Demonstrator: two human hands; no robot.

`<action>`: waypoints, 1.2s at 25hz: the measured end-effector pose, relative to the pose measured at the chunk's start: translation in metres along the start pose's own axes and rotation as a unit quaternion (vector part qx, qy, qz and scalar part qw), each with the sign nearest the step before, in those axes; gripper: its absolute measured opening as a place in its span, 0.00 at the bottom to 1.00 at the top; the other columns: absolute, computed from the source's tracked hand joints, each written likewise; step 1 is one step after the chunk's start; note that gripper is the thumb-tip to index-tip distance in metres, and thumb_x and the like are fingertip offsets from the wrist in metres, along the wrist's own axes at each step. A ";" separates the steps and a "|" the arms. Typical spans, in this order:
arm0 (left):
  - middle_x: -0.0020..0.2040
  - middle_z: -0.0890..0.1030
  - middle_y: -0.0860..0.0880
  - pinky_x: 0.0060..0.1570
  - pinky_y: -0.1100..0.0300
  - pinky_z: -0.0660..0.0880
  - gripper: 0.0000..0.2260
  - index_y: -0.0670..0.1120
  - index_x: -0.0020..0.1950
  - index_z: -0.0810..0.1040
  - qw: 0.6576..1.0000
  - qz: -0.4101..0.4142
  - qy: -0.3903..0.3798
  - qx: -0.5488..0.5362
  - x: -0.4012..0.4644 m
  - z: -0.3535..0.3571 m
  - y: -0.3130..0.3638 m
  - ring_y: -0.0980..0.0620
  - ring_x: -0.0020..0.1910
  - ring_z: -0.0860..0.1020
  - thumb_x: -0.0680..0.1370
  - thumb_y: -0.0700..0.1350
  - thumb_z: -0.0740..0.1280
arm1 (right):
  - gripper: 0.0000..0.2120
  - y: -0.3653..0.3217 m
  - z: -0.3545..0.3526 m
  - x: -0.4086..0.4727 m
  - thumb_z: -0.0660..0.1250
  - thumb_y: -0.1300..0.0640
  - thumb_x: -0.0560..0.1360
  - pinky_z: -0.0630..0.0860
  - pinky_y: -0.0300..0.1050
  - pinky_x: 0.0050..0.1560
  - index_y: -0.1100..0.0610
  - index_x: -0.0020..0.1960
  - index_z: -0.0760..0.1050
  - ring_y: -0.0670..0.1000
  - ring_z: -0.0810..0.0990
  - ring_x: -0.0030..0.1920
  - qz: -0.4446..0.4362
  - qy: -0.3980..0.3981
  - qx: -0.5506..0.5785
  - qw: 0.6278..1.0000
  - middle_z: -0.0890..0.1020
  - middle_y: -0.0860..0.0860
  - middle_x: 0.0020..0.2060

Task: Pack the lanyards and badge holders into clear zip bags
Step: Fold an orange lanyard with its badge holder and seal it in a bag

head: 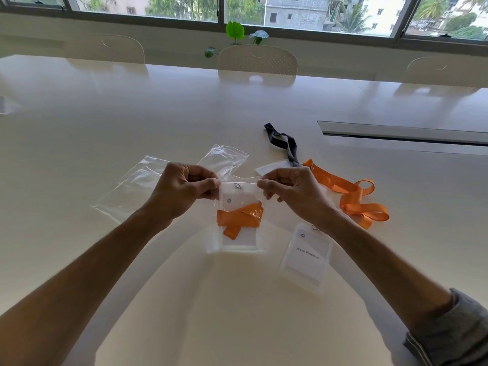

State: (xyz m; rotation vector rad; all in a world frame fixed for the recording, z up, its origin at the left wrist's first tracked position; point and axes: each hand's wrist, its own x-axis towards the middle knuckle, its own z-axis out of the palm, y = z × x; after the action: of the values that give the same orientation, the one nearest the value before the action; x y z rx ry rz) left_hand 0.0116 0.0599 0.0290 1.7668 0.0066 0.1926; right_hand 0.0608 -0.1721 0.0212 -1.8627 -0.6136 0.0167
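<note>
A clear zip bag (239, 243) hangs upright above the table between my hands, with a badge holder and a folded orange lanyard (239, 216) inside. My left hand (182, 191) pinches the bag's top left corner. My right hand (293, 192) pinches its top right corner. A second badge holder (306, 256) with a printed name card lies flat on the table to the right, and its orange lanyard (353, 198) is heaped behind my right hand. A dark grey lanyard (286, 143) runs back from a third badge holder (272, 167).
Two empty clear zip bags lie on the white table (158, 114): one (132, 186) on the left, one (224, 159) behind my hands. A cable slot (404, 132) is cut into the table at the right. Chairs (257, 60) and a plant (235, 33) stand at the far edge.
</note>
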 end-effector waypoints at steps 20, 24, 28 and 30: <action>0.35 0.85 0.44 0.38 0.64 0.80 0.03 0.40 0.41 0.83 0.999 -0.022 0.031 -0.022 0.002 0.000 -0.001 0.49 0.34 0.84 0.73 0.33 0.71 | 0.05 0.016 -0.001 0.004 0.71 0.55 0.75 0.72 0.26 0.33 0.46 0.42 0.80 0.39 0.81 0.34 0.017 0.010 -0.032 0.999 0.83 0.41 0.33; 0.38 0.85 0.43 0.38 0.65 0.79 0.02 0.37 0.44 0.83 0.998 -0.041 0.025 -0.044 0.002 -0.002 0.000 0.47 0.37 0.85 0.74 0.34 0.71 | 0.06 0.016 -0.001 0.004 0.70 0.55 0.75 0.71 0.26 0.32 0.46 0.42 0.80 0.37 0.80 0.33 0.016 0.016 -0.034 0.999 0.82 0.43 0.34; 0.38 0.85 0.41 0.39 0.64 0.80 0.02 0.36 0.44 0.83 0.998 -0.049 0.021 -0.041 0.002 -0.002 0.000 0.47 0.37 0.85 0.74 0.34 0.71 | 0.06 0.017 -0.001 0.004 0.70 0.55 0.75 0.72 0.26 0.32 0.45 0.42 0.80 0.38 0.80 0.33 0.013 0.029 -0.029 0.999 0.82 0.40 0.32; 0.37 0.85 0.41 0.39 0.64 0.80 0.02 0.35 0.44 0.82 0.998 -0.045 0.018 -0.035 0.002 -0.002 -0.001 0.47 0.36 0.85 0.74 0.34 0.71 | 0.05 0.018 0.000 0.005 0.71 0.54 0.75 0.72 0.27 0.32 0.45 0.42 0.80 0.38 0.81 0.33 0.015 0.035 -0.033 0.999 0.83 0.40 0.31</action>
State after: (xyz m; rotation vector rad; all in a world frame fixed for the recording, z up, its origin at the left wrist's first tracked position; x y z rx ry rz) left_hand 0.0134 0.0623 0.0285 1.6899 0.1042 0.1567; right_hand 0.0721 -0.1746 0.0066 -1.9289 -0.5434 -0.0495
